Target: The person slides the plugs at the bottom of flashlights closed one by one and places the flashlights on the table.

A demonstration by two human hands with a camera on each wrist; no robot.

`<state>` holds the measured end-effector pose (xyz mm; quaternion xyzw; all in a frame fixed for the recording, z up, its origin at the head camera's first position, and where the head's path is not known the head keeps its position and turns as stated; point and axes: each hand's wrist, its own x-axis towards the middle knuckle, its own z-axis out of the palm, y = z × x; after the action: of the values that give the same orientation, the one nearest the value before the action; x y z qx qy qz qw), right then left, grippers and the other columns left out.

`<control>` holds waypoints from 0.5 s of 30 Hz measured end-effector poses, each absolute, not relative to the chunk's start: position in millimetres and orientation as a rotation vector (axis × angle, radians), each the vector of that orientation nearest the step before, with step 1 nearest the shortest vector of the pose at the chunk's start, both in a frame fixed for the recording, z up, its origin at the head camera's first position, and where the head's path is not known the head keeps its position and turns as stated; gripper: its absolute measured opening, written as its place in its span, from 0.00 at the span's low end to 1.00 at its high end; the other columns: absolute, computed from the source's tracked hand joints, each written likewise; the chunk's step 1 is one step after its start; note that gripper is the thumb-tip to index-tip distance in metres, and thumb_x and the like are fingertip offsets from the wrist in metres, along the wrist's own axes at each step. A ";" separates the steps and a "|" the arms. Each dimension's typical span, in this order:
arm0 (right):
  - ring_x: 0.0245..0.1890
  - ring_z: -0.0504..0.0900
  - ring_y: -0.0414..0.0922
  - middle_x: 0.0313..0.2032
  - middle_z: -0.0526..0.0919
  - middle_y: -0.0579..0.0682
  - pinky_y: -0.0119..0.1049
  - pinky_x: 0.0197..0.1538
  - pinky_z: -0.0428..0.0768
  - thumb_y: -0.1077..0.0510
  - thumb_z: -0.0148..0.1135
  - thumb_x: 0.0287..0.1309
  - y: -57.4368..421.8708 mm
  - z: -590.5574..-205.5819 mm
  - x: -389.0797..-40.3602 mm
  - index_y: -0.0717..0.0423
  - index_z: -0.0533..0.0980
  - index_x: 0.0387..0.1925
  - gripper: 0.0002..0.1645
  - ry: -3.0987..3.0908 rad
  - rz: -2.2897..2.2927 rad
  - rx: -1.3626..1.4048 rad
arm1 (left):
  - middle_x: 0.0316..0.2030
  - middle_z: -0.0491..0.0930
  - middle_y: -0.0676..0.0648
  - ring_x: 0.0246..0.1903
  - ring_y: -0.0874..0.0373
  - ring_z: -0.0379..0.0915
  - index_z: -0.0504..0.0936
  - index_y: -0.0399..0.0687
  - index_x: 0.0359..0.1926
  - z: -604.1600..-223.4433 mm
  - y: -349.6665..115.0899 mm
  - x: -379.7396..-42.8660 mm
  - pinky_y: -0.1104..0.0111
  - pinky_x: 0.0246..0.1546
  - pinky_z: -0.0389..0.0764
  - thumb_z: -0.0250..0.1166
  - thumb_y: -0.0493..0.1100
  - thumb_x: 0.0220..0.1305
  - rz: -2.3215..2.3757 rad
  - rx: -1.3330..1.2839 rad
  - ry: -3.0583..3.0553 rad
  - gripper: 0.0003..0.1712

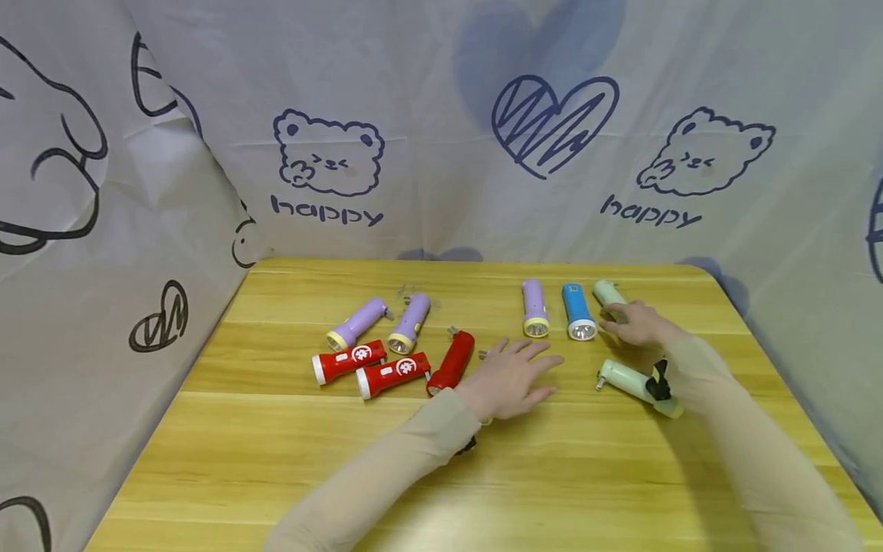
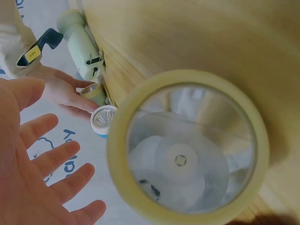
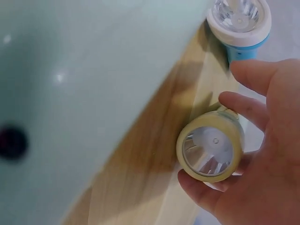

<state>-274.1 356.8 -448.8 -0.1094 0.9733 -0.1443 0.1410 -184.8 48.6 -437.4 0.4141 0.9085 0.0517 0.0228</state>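
Observation:
At the back right, my right hand (image 1: 638, 323) curls its fingers around a pale green flashlight (image 1: 607, 293). Its yellow-rimmed lens (image 3: 208, 152) sits between the fingers in the right wrist view. Just left of it lies a blue flashlight (image 1: 577, 310) with a white rim. A second pale green flashlight (image 1: 628, 381) is below my right wrist, and its body fills much of the right wrist view. My left hand (image 1: 509, 379) is spread with straight fingers over the middle of the table. Under it is a yellow-rimmed flashlight (image 2: 187, 77), its body mostly hidden.
On the left lie two purple flashlights (image 1: 357, 323) and red flashlights (image 1: 393, 376), with another red flashlight (image 1: 451, 362) beside my left hand. One more purple flashlight (image 1: 534, 307) is left of the blue one. Printed cloth (image 1: 441, 192) encloses the wooden table (image 1: 276, 475).

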 end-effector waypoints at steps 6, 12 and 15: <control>0.61 0.68 0.75 0.58 0.73 0.78 0.71 0.62 0.68 0.48 0.53 0.72 355.8 -448.4 -275.0 0.63 0.73 0.62 0.27 2.778 -0.413 -0.312 | 0.77 0.61 0.51 0.76 0.52 0.58 0.61 0.65 0.76 -436.8 46.7 -184.2 0.48 0.76 0.61 0.46 0.61 0.78 0.202 1.276 2.795 0.30; 0.66 0.62 0.78 0.63 0.68 0.81 0.72 0.67 0.63 0.48 0.52 0.72 353.9 -445.1 -275.4 0.65 0.69 0.67 0.31 2.740 -0.412 -0.299 | 0.76 0.61 0.51 0.76 0.52 0.58 0.62 0.65 0.76 -438.3 45.9 -184.6 0.49 0.75 0.62 0.46 0.61 0.78 0.231 1.283 2.792 0.30; 0.65 0.64 0.77 0.63 0.68 0.80 0.71 0.66 0.65 0.48 0.53 0.72 351.3 -443.9 -276.4 0.65 0.68 0.67 0.31 2.740 -0.403 -0.297 | 0.76 0.62 0.50 0.75 0.52 0.58 0.62 0.65 0.76 -438.2 45.0 -184.9 0.49 0.75 0.62 0.47 0.60 0.78 0.238 1.282 2.789 0.29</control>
<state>-276.4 351.3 -443.9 -0.1050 0.9682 -0.1423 0.1770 -184.9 45.0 -438.2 0.4163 0.9054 0.0771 0.0313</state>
